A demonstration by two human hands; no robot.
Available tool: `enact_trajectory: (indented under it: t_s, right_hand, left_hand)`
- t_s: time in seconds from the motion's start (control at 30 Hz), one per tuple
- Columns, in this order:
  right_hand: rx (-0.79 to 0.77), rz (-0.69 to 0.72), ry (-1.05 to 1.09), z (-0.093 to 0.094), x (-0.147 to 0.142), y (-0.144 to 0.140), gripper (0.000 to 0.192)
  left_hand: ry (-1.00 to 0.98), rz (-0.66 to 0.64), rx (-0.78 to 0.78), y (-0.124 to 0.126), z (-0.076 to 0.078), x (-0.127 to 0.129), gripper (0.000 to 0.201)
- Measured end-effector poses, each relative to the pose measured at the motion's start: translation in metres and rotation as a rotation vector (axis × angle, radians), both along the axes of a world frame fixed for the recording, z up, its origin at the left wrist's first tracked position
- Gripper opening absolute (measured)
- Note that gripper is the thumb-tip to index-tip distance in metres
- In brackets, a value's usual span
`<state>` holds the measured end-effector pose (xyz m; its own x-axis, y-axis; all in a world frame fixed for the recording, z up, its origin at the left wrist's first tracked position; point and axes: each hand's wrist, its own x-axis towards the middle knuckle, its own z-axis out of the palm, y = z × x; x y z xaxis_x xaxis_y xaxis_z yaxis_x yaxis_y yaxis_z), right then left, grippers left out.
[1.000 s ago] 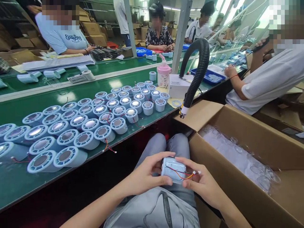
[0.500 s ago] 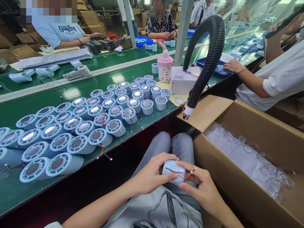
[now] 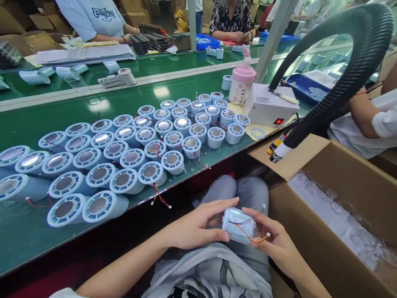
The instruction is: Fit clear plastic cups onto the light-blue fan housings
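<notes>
left hand [image 3: 200, 227] + right hand [image 3: 277, 244] | grip: both clasping wired blue housing [image 3: 236, 221] | over jeans [image 3: 252, 192]

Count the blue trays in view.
3: first tray right of the upright post, second tray behind the slanting post, third tray behind and right of the white box. Others may be hidden.

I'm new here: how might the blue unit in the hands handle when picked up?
The blue unit probably feels stiff: no dent shows between left hand and right hand. Its thin wires look floppy and could snag, curving loosely across it. Laid sideways, it may roll, given its rounded wall.
</notes>
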<state>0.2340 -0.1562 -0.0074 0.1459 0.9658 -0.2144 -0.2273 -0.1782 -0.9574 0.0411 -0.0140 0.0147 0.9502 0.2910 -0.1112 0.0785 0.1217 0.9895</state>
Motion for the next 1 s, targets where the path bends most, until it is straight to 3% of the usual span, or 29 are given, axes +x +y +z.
enact_trajectory:
  t_s: [0.27, 0.37, 0.47, 0.53, 0.6, 0.73, 0.8, 0.83, 0.9, 1.0]
  right_hand:
    - [-0.034, 0.085, -0.154, 0.003, -0.01, -0.003, 0.047]
    - [-0.004, 0.123, -0.19, 0.005, -0.022, -0.011, 0.048]
    - [0.081, 0.225, -0.244, 0.008, -0.034, -0.021, 0.058]
    - [0.106, 0.281, -0.397, 0.005, -0.031, -0.028, 0.058]
    - [0.081, 0.197, -0.638, -0.006, -0.012, -0.038, 0.056]
    - [0.11, -0.297, -1.261, -0.052, 0.07, -0.068, 0.061]
    - [0.033, -0.491, -1.59, -0.078, 0.116, -0.087, 0.072]
    - [-0.08, -0.526, -1.721, -0.091, 0.135, -0.096, 0.075]
    - [-0.183, -0.535, -1.758, -0.11, 0.163, -0.111, 0.075]
    - [-0.28, -0.535, -1.769, -0.128, 0.178, -0.122, 0.068]
  left_hand:
    - [-0.054, 0.05, -0.06, -0.015, -0.006, -0.016, 0.072]
    - [-0.082, 0.047, -0.176, -0.029, -0.01, -0.021, 0.077]
    - [-0.096, 0.109, -0.318, -0.048, -0.019, -0.027, 0.075]
    - [-0.056, 0.171, -0.331, -0.06, -0.03, -0.035, 0.07]
    - [0.004, 0.247, -0.302, -0.071, -0.044, -0.048, 0.065]
    - [0.138, 0.515, -0.233, -0.083, -0.075, -0.082, 0.061]
    - [0.163, 0.612, -0.214, -0.087, -0.088, -0.096, 0.061]
    - [0.164, 0.64, -0.208, -0.088, -0.093, -0.101, 0.06]
    - [0.166, 0.673, -0.197, -0.09, -0.101, -0.106, 0.058]
    - [0.168, 0.696, -0.177, -0.092, -0.108, -0.102, 0.054]
